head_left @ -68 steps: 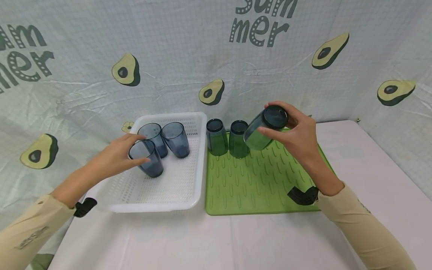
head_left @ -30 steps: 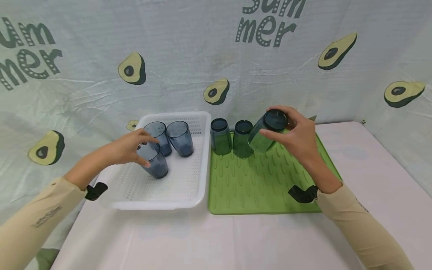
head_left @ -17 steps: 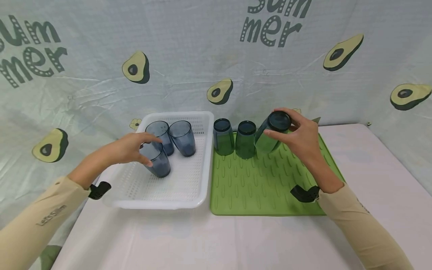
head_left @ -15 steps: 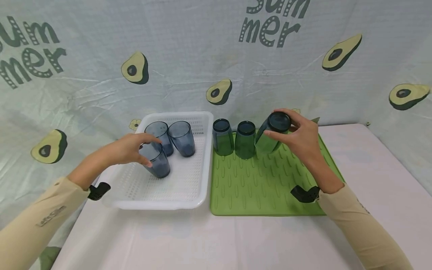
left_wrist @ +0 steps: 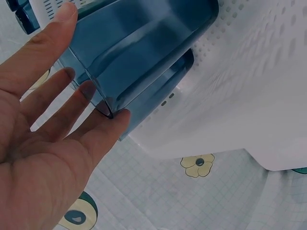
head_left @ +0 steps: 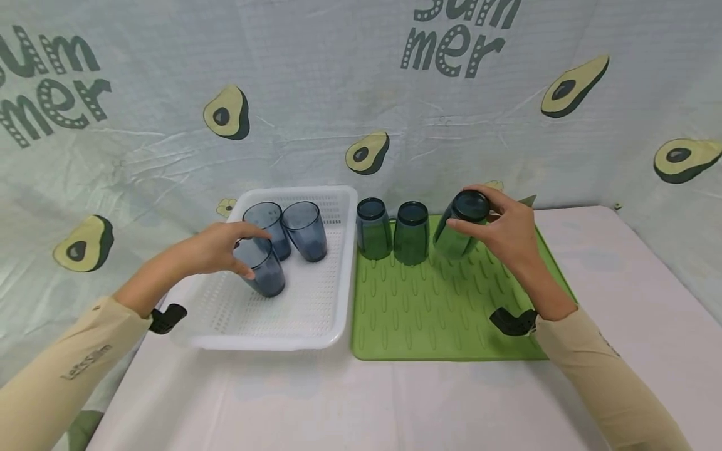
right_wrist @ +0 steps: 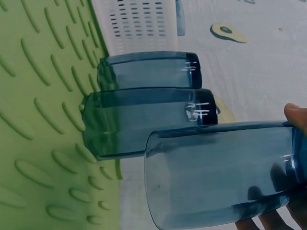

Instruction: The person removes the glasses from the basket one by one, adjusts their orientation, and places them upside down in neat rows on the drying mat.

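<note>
My left hand [head_left: 217, 252] grips a blue-tinted drinking glass [head_left: 267, 279] near its rim. This glass tilts, mouth up, inside the white perforated basket [head_left: 304, 341]. In the left wrist view the thumb [left_wrist: 45, 48] lies on one side of the glass [left_wrist: 139, 43], with fingers on the other. Two more glasses [head_left: 304, 233] lean behind it. Over the green ridged mat [head_left: 406, 313], my right hand [head_left: 502, 225] holds a glass [head_left: 459, 235] upside down and slightly tilted. Its rim stands apart from the mat in the right wrist view. Two inverted glasses [head_left: 374, 235] stand on the mat to its left.
Basket and mat lie side by side on a pale tablecloth [head_left: 338, 401]. Directly behind them rises a white sheet [head_left: 293, 81] printed with avocados. The two standing glasses form a row along the mat's back edge, beside the basket.
My right hand has lowered the inverted glass a little and shifted it right, widening the gap to the standing glasses. The left hand has reached farther over its glass. The head view has shifted slightly.
</note>
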`<act>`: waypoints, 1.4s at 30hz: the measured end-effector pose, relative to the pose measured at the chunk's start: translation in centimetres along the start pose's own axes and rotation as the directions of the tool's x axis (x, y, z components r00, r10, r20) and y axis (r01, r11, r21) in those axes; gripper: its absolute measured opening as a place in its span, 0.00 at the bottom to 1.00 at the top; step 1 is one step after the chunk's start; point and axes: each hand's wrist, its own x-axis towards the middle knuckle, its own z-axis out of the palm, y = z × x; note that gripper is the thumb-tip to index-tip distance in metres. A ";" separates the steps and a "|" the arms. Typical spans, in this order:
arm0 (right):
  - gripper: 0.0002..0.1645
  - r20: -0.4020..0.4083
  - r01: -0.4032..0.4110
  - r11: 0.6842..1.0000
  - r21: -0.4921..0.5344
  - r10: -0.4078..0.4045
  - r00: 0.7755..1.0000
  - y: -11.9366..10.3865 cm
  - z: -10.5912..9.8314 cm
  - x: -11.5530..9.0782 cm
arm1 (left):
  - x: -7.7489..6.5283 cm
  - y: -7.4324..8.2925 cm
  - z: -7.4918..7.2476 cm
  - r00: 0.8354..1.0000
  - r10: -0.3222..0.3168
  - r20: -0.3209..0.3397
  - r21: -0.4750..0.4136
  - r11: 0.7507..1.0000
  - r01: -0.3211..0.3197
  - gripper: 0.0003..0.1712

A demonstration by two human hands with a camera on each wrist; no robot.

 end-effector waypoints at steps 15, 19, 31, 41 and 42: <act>0.35 -0.006 -0.018 0.999 -0.042 0.018 1.000 1.9 0.6 0.8 | -0.1 0.2 -0.1 1.000 -0.024 0.003 -0.016 1.000 0.024 0.46; 0.36 -0.005 -0.031 0.998 -0.058 0.031 1.000 2.2 0.7 0.7 | -0.1 0.2 0.0 1.000 -0.020 0.002 -0.016 1.000 0.020 0.46; 0.34 0.021 0.017 0.994 -0.112 -0.015 1.000 2.7 1.2 0.7 | -0.2 0.2 0.0 1.000 -0.024 -0.005 -0.019 1.000 0.024 0.46; 0.36 0.057 -0.011 0.989 -0.145 0.020 0.998 2.8 2.4 0.4 | -0.2 0.1 0.0 1.000 -0.017 -0.008 -0.013 1.000 0.016 0.46; 0.37 0.058 -0.015 0.988 -0.154 0.024 0.998 2.8 2.5 0.4 | -0.3 0.1 0.0 1.000 -0.018 -0.010 -0.013 1.000 0.017 0.46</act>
